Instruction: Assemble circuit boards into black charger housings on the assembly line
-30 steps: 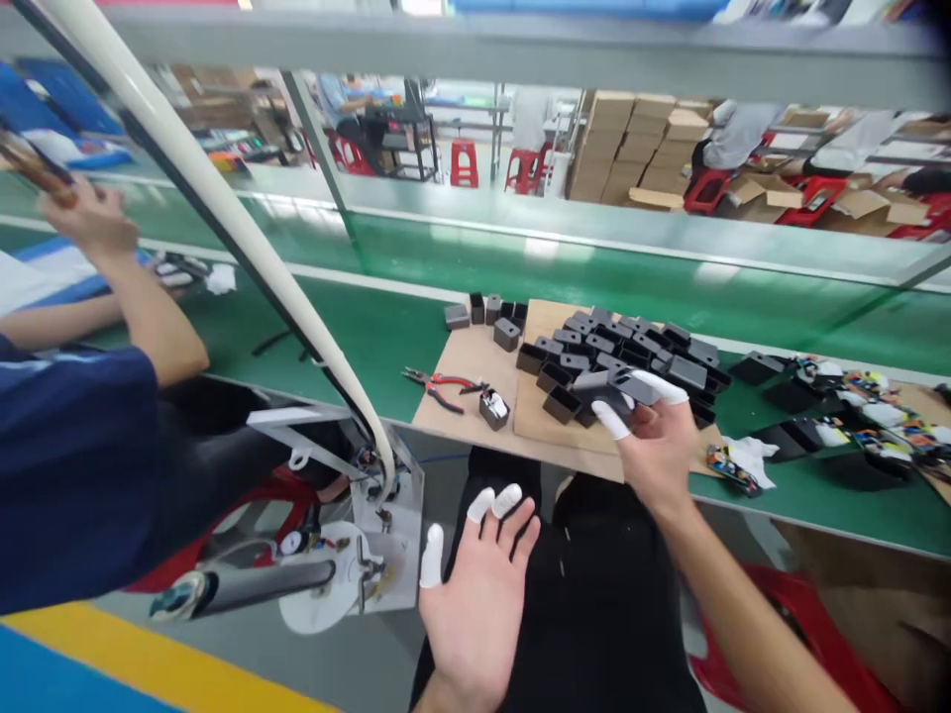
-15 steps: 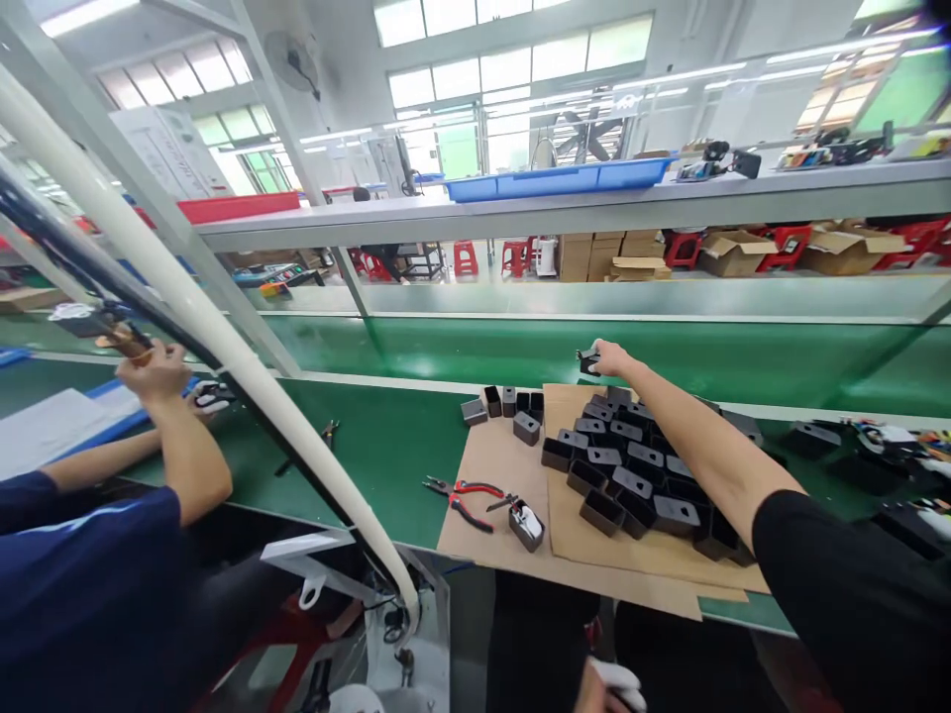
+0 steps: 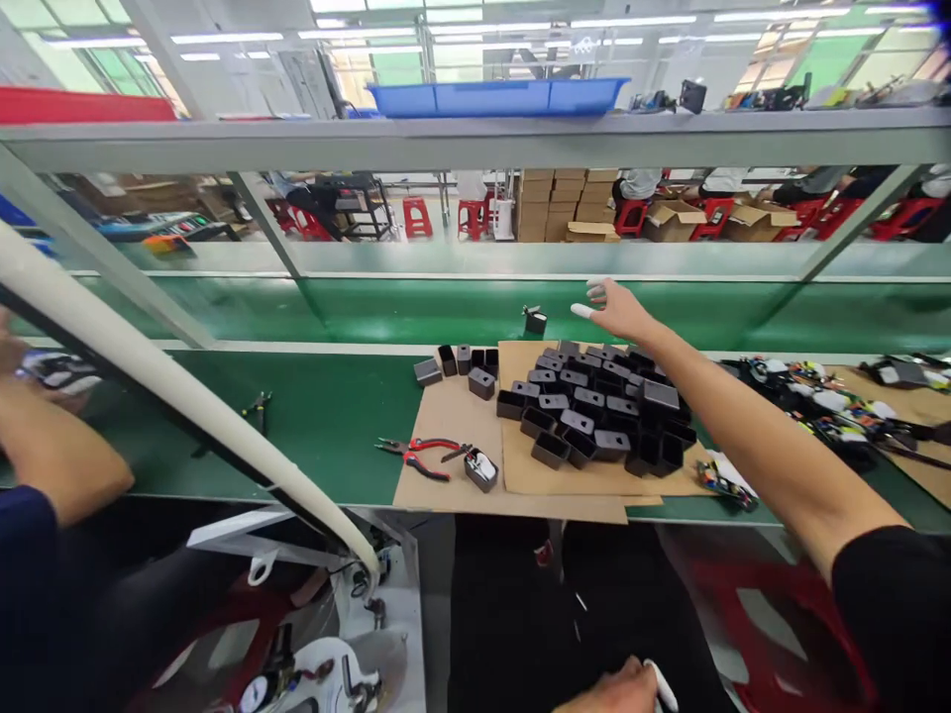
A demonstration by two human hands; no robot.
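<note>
- White covers (image 3: 581, 311) on the right fingers (image 3: 607, 294)
- Black case (image 3: 536, 324), partly white, left of the fingers
- Black boxes (image 3: 589, 398) below the fingers
- Tan cardboard (image 3: 453, 406), lower left
- Red-and-black pliers (image 3: 414, 453), farther left
- Green surface (image 3: 349, 406) beneath
- Blue tray (image 3: 490, 97) above

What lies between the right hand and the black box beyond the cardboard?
In the head view, only green surface separates right hand and black box.

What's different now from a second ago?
The right hand carried a small black box forward, let it go on the green strip and drew away rightward, open. The left hand shifted right over the lap. The pliers stayed on the cardboard.
</note>
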